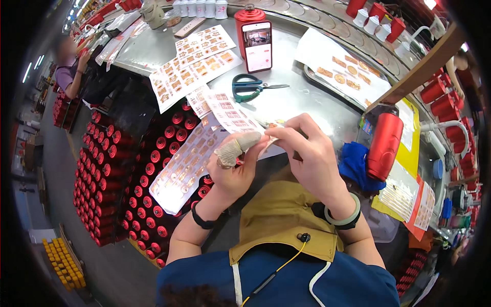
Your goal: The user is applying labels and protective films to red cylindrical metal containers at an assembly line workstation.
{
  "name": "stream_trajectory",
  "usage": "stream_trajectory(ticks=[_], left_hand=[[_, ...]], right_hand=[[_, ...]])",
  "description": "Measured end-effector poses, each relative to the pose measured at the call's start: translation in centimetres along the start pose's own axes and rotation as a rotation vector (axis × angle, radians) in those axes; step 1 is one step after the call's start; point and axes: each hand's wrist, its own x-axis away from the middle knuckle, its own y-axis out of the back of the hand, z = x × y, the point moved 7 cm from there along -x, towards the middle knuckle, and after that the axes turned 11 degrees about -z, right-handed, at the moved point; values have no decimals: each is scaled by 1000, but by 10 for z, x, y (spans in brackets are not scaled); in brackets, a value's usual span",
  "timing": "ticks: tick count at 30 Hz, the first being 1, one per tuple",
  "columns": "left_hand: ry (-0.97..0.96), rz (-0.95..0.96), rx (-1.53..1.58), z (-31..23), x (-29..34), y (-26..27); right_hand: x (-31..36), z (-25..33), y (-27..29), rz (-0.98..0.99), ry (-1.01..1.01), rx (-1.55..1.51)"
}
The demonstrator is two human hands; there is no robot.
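Showed glossy red on the cylindrical canister (386, 146), bright blue on the crumpled cloth (357, 165), and dark teal with silver on the scissors (261, 86). Repeated gold-and-red motifs in rows over the white sticker sheet (192, 77); carried reddish, squarish motifs in rows on the narrower sheet (232, 113). Ran beige over the finger covering (236, 149), black over the wristband (204, 221), mustard-tan over the apron (286, 215), navy over the shirt (204, 276).

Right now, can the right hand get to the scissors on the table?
Probably yes: the scissors lie uncovered on the metal table, a little beyond the right hand. But that hand seems to be pinching a paper piece, so it might have to let go first.
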Motion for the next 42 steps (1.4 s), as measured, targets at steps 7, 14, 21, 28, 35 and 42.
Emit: stream_trajectory(ticks=[7,14,21,28,35,42], left_hand=[[-157,205,-7,-23,10,-31],[31,837,30,-26,20,-125],[285,665,189,-42,41,-207],[-166,907,15,-101,55,-285],[-250,831,25,-100,38,-290],[-56,780,-137,-48,28,-265]], right_hand=[[17,-8,84,-209,-59,25],[59,-60,168,-371,-335,-639],[114,-111,240,-752,-890,-496],[147,-110,228,-543,-1081,-702],[248,-235,447,-1189,-1144,-344],[383,-377,623,-1361,-1248,-282]])
